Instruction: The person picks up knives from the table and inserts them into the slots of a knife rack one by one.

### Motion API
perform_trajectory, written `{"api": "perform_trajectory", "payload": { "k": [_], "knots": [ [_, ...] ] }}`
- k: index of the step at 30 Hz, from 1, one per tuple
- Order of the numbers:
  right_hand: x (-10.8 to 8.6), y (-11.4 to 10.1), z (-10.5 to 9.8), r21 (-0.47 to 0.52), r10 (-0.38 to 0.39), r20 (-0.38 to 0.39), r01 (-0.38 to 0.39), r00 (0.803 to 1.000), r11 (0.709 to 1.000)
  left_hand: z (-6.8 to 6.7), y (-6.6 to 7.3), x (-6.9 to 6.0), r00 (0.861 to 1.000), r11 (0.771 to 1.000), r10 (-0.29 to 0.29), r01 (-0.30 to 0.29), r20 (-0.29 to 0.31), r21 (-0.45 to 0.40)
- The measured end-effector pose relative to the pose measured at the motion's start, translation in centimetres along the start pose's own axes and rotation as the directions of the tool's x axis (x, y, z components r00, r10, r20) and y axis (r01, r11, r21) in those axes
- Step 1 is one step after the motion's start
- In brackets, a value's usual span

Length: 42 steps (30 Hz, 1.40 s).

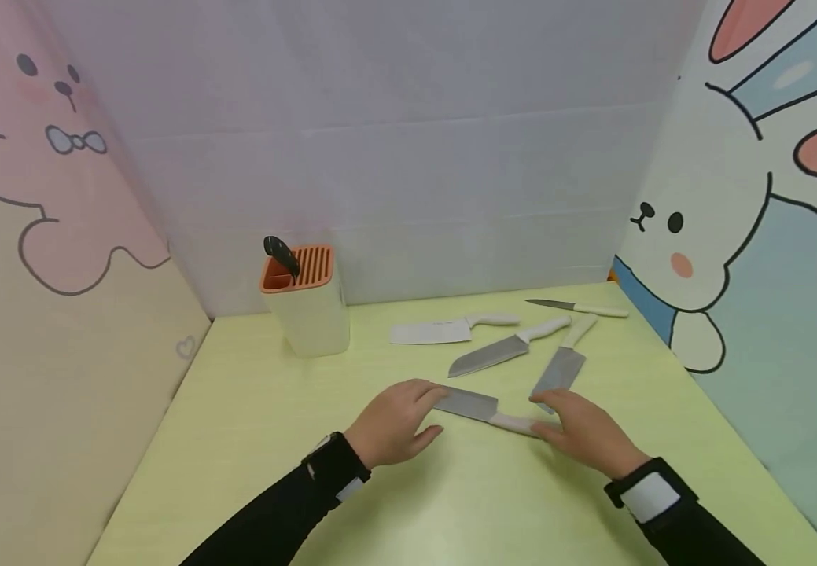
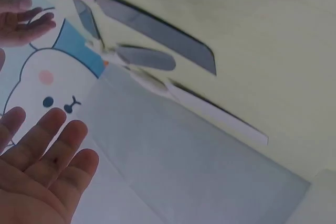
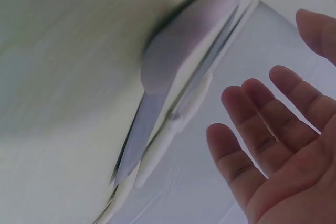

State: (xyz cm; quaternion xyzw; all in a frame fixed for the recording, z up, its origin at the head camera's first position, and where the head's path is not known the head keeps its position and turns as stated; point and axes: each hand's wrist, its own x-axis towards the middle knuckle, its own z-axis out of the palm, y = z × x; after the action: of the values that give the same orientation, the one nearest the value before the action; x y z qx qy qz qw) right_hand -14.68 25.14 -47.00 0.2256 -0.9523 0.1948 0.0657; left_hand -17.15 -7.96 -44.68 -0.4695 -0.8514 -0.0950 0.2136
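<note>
A cleaver (image 1: 466, 403) with a pale handle lies nearest on the table, blade to the left. My left hand (image 1: 394, 420) is at its blade end, and my right hand (image 1: 585, 432) is by its handle, partly hiding it. In the left wrist view the left hand (image 2: 42, 177) has spread fingers with nothing in them. The right wrist view shows the right hand (image 3: 289, 150) with extended fingers, beside a pale handle (image 3: 184, 40). A narrower cleaver (image 1: 560, 369) lies just beyond the right fingertips. Whether either hand touches a knife is unclear.
Behind lie a broad white knife (image 1: 432, 332), a grey-bladed knife (image 1: 489, 357) and a small pointed knife (image 1: 599, 311). At the back left stands a white knife block (image 1: 312, 326) with an orange slotted top, holding a black-handled item (image 1: 281, 255). Fabric walls border the table.
</note>
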Motion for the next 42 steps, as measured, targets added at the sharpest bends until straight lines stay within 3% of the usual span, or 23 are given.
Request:
{"api": "perform_trajectory", "payload": {
  "k": [4,11,19,26,33,40,42],
  "knots": [
    [1.0,-0.2,1.5,-0.062,-0.067,0.017,0.068,0.998,0.996,2.1,0.7,-0.1,0.991,0.999,-0.039,0.035,0.126,0.036],
    [2.3,-0.4,3.1,-0.137,-0.145,0.074,0.154,0.987,0.979,5.5,1.0,0.1,0.973,0.991,-0.077,0.050,0.220,0.126],
    [2.8,0.4,3.7,-0.153,-0.139,0.114,0.155,0.984,0.976,8.9,0.6,-0.7,0.933,0.982,-0.157,0.114,0.325,0.148],
    [2.9,0.8,4.2,-0.142,-0.194,0.120,0.210,0.974,0.967,9.3,0.7,-1.7,0.931,0.980,-0.176,0.133,0.319,0.151],
    [3.7,0.1,4.7,-0.122,-0.196,0.131,0.212,0.972,0.970,7.9,0.6,-1.6,0.918,0.977,-0.176,0.118,0.355,0.179],
    [4.2,-1.1,4.9,-0.085,-0.224,0.125,0.235,0.967,0.968,7.8,0.9,-1.4,0.930,0.985,-0.152,0.113,0.335,0.133],
    [4.4,-1.6,5.1,-0.070,-0.229,0.137,0.240,0.964,0.968,7.9,1.0,-1.4,0.926,0.984,-0.160,0.122,0.343,0.128]
  ]
}}
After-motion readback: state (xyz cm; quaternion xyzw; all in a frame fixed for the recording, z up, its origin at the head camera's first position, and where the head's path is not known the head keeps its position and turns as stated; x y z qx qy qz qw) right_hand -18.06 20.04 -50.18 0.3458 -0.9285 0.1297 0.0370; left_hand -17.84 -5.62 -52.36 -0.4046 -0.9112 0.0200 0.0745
